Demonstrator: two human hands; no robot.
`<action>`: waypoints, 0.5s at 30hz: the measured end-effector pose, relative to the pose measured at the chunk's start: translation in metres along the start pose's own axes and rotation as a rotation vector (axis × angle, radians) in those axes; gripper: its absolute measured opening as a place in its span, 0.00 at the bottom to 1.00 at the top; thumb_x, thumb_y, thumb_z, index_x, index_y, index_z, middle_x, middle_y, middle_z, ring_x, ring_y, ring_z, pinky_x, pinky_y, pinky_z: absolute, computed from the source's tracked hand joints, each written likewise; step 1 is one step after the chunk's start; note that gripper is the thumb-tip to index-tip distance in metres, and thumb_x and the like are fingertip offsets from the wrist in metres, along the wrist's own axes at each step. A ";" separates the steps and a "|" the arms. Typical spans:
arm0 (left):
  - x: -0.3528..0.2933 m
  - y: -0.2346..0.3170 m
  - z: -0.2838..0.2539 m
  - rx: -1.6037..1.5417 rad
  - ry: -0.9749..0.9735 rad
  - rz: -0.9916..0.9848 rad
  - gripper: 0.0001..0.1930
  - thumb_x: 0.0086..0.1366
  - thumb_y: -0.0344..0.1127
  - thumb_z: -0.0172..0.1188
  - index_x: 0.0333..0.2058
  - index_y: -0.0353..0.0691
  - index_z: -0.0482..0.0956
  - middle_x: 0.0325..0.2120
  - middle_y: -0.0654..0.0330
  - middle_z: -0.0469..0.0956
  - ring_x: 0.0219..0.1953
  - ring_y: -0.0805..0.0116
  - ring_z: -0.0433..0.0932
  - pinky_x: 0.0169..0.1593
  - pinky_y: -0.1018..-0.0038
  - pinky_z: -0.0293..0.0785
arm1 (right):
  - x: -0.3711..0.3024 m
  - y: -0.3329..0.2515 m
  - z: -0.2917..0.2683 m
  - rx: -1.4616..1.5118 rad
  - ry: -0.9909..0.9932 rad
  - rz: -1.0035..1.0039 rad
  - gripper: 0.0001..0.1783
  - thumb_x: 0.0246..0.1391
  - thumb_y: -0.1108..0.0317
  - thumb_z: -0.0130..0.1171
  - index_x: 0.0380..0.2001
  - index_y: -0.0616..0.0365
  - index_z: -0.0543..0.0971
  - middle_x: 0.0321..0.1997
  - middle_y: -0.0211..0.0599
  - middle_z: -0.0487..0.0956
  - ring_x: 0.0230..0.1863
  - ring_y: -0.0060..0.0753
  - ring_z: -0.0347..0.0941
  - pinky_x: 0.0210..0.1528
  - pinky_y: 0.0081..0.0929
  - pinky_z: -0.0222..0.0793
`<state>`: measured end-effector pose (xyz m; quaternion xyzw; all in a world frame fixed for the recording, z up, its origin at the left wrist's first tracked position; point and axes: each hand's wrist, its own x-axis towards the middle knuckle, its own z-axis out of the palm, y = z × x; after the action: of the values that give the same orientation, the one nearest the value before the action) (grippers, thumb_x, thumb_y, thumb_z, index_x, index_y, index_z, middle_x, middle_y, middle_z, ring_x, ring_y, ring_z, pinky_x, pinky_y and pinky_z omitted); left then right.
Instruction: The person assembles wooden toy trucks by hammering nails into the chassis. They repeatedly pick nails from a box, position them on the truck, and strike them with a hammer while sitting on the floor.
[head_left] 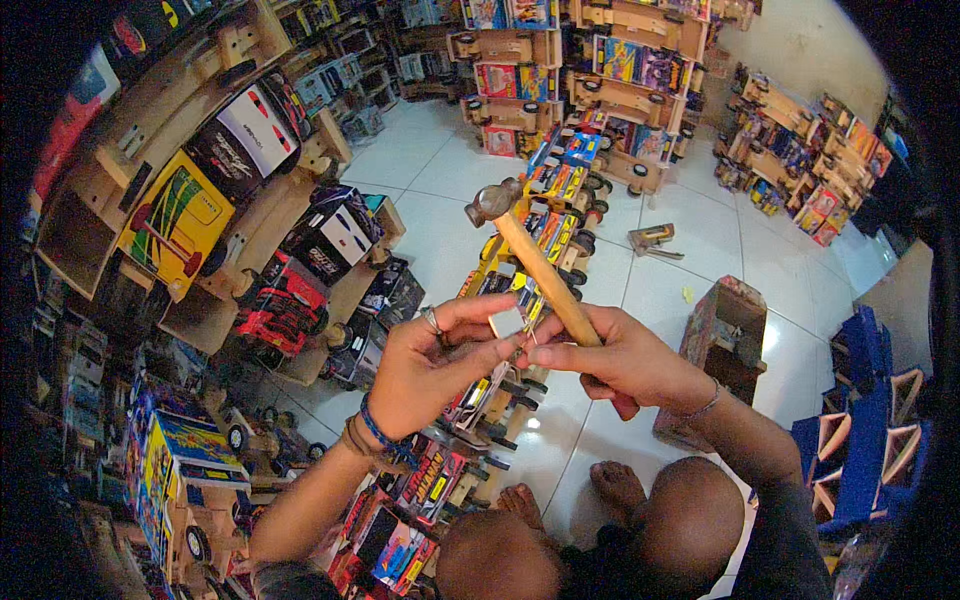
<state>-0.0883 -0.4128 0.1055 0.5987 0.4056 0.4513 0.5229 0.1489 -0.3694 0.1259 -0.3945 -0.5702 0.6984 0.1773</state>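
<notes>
My left hand (420,365) pinches a small white square piece (507,322) between thumb and fingers, in front of me. A hammer (545,265) with a pale wooden handle is gripped in my right hand (640,355), its metal head pointing up and away. The thumb and forefinger of that hand meet close to the white piece; whether they also pinch something small cannot be made out. Below both hands runs a long row of colourful toy trucks (565,185) with black wheels, standing on the floor.
Stacked toy trucks with wooden undersides line the left (180,230) and the back (625,100). On the white tiled floor (660,300) lie a metal hand tool (655,240) and a worn wooden box (725,325). Blue wooden parts (860,400) stand at the right.
</notes>
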 end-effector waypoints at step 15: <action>0.076 -0.024 0.103 0.029 -0.204 -0.359 0.19 0.72 0.29 0.56 0.59 0.35 0.68 0.45 0.57 0.81 0.46 0.71 0.81 0.49 0.75 0.80 | -0.037 0.090 -0.130 -0.099 0.257 -0.324 0.19 0.65 0.59 0.60 0.55 0.53 0.79 0.40 0.25 0.83 0.30 0.10 0.70 0.31 0.14 0.66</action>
<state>0.0310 -0.3641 0.0853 0.5667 0.4573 0.2820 0.6247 0.2877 -0.3356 0.0493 -0.3917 -0.6323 0.5758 0.3393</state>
